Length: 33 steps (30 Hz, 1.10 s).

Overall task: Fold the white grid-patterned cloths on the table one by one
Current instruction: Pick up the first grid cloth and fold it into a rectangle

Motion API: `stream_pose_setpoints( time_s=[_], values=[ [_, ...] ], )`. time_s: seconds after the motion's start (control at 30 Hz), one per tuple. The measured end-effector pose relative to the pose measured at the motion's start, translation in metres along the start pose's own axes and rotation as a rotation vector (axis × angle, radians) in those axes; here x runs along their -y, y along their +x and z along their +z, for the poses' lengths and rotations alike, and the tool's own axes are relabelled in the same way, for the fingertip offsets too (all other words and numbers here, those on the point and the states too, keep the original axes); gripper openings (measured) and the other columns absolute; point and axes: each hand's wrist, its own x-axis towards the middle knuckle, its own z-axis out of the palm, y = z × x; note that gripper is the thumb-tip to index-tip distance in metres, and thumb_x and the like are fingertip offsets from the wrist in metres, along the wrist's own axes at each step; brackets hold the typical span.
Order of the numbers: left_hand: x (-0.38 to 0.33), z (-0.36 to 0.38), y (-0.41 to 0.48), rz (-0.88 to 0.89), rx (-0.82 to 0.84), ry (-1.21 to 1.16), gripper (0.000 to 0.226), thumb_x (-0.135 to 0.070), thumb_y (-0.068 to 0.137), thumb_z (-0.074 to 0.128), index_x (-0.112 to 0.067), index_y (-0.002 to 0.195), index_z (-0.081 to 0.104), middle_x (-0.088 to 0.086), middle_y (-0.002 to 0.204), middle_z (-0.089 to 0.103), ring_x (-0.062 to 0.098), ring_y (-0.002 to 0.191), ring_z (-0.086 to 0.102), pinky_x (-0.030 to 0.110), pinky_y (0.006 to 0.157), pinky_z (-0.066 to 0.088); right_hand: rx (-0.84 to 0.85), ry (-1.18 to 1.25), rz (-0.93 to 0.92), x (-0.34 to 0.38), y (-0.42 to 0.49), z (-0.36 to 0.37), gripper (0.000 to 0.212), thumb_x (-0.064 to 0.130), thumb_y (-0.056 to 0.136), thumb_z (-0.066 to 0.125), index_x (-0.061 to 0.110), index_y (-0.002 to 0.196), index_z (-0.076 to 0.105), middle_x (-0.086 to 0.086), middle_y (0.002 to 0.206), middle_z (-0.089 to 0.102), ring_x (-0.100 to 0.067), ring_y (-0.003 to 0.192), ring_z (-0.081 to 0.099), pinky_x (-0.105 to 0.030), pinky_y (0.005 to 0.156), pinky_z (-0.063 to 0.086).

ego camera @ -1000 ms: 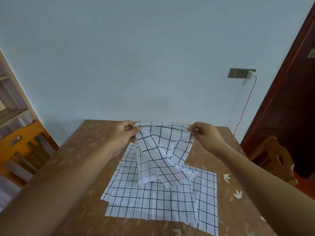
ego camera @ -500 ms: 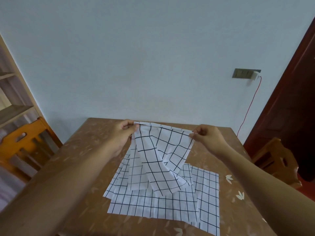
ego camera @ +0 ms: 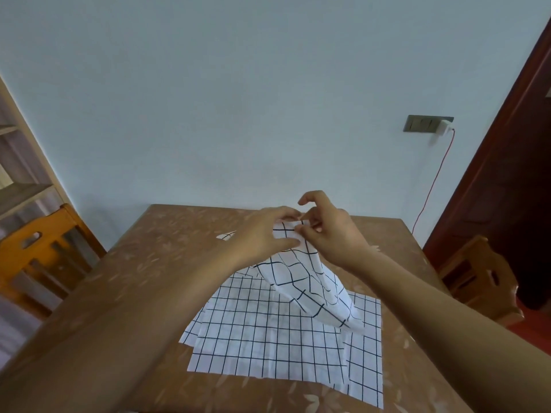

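Observation:
A white grid-patterned cloth (ego camera: 310, 281) hangs in the air over the middle of the table, its top edge gathered between both hands. My left hand (ego camera: 262, 236) pinches the top from the left. My right hand (ego camera: 328, 231) pinches the same edge from the right, its index finger lifted. The two hands touch. The cloth's lower end drapes down to the right onto a stack of flat grid-patterned cloths (ego camera: 268, 338) lying spread on the table.
The brown patterned table (ego camera: 149, 278) stands against a pale wall. An orange wooden chair (ego camera: 38, 257) is at the left, another wooden chair (ego camera: 483, 278) at the right. A wall socket (ego camera: 426, 124) with a red cable hangs near a dark door.
My hands have come together, bringing the two top corners of the lifted cloth to meet. The cloth now hangs narrower and swings to the right.

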Motion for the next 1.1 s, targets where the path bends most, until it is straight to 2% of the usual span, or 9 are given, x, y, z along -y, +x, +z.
stream_pose_setpoints(
  time_s=[0.1, 0.23, 0.37, 0.47, 0.6, 0.73, 0.83, 0.97, 1.1],
  values=[
    [-0.006, 0.0, 0.007, 0.009, -0.001, -0.023, 0.017, -0.041, 0.088, 0.074, -0.035, 0.103, 0.067, -0.017, 0.103, 0.071, 0.003, 0.104, 0.063, 0.03, 0.09, 0.05, -0.032, 0.038, 0.006, 0.002, -0.003, 0.001, 0.04, 0.015, 0.094, 0.066, 0.037, 0.117, 0.041, 0.002, 0.079, 0.066, -0.008, 0.068, 0.058, -0.014, 0.064, 0.046],
    [-0.002, -0.001, 0.009, 0.002, -0.017, 0.017, 0.012, -0.038, 0.089, 0.074, -0.032, 0.091, 0.065, -0.011, 0.093, 0.069, 0.011, 0.092, 0.064, 0.035, 0.083, 0.052, -0.064, 0.091, 0.107, -0.012, -0.011, 0.005, 0.036, 0.021, 0.092, 0.071, 0.037, 0.114, 0.047, 0.007, 0.081, 0.062, -0.005, 0.073, 0.06, -0.015, 0.068, 0.048],
    [0.002, -0.008, 0.008, -0.005, -0.125, -0.069, 0.007, -0.025, 0.091, 0.074, -0.028, 0.09, 0.067, -0.016, 0.089, 0.068, -0.003, 0.084, 0.06, 0.015, 0.073, 0.044, 0.2, -0.054, 0.3, -0.056, -0.028, 0.021, 0.019, 0.044, 0.092, 0.071, 0.041, 0.093, 0.052, 0.017, 0.089, 0.057, -0.007, 0.088, 0.059, -0.022, 0.07, 0.043],
    [0.013, -0.021, 0.008, -0.046, -0.197, -0.176, 0.011, -0.02, 0.09, 0.075, -0.026, 0.087, 0.067, -0.013, 0.085, 0.067, 0.003, 0.08, 0.061, 0.018, 0.077, 0.047, 0.266, -0.052, 0.445, -0.088, -0.042, 0.03, 0.02, 0.041, 0.093, 0.071, 0.033, 0.108, 0.061, 0.012, 0.103, 0.06, -0.017, 0.103, 0.061, -0.029, 0.079, 0.047],
    [0.022, -0.044, 0.0, -0.097, -0.297, -0.306, 0.005, -0.017, 0.091, 0.074, -0.016, 0.094, 0.07, -0.006, 0.086, 0.067, -0.004, 0.073, 0.059, 0.019, 0.075, 0.046, 0.166, -0.045, 0.604, -0.121, -0.041, 0.033, 0.039, 0.038, 0.088, 0.074, 0.027, 0.124, 0.067, -0.002, 0.117, 0.069, -0.022, 0.099, 0.067, -0.035, 0.083, 0.054],
    [0.041, -0.062, -0.009, -0.139, -0.37, -0.372, 0.013, -0.011, 0.093, 0.071, -0.004, 0.104, 0.069, 0.0, 0.091, 0.066, 0.004, 0.081, 0.059, 0.003, 0.069, 0.041, -0.097, 0.336, 0.789, -0.121, -0.03, 0.029, 0.02, 0.014, 0.094, 0.065, 0.021, 0.112, 0.07, -0.012, 0.103, 0.073, -0.032, 0.09, 0.072, -0.047, 0.082, 0.063],
    [0.061, -0.069, -0.015, -0.198, -0.408, -0.434, 0.007, -0.012, 0.092, 0.073, -0.018, 0.094, 0.07, -0.007, 0.084, 0.066, 0.007, 0.081, 0.058, 0.016, 0.077, 0.046, -0.238, 0.53, 0.811, -0.109, -0.02, 0.03, 0.015, 0.006, 0.094, 0.062, 0.016, 0.093, 0.073, -0.01, 0.089, 0.073, -0.028, 0.076, 0.069, -0.04, 0.071, 0.063],
    [0.074, -0.075, -0.028, -0.285, -0.439, -0.437, 0.003, -0.024, 0.092, 0.073, -0.024, 0.094, 0.07, -0.005, 0.091, 0.071, 0.016, 0.091, 0.065, 0.038, 0.091, 0.051, -0.318, 0.681, 0.797, -0.101, -0.01, 0.032, 0.023, 0.004, 0.089, 0.069, 0.013, 0.07, 0.063, -0.003, 0.067, 0.06, -0.02, 0.059, 0.052, -0.026, 0.05, 0.042],
    [0.108, -0.082, -0.038, -0.351, -0.43, -0.429, 0.042, -0.06, 0.078, 0.077, -0.027, 0.103, 0.07, -0.003, 0.101, 0.076, 0.03, 0.095, 0.071, 0.055, 0.094, 0.054, -0.349, 0.767, 0.774, -0.1, -0.007, 0.027, 0.009, 0.0, 0.092, 0.065, 0.007, 0.095, 0.07, -0.014, 0.088, 0.069, -0.027, 0.073, 0.062, -0.031, 0.06, 0.051]
  ],
)
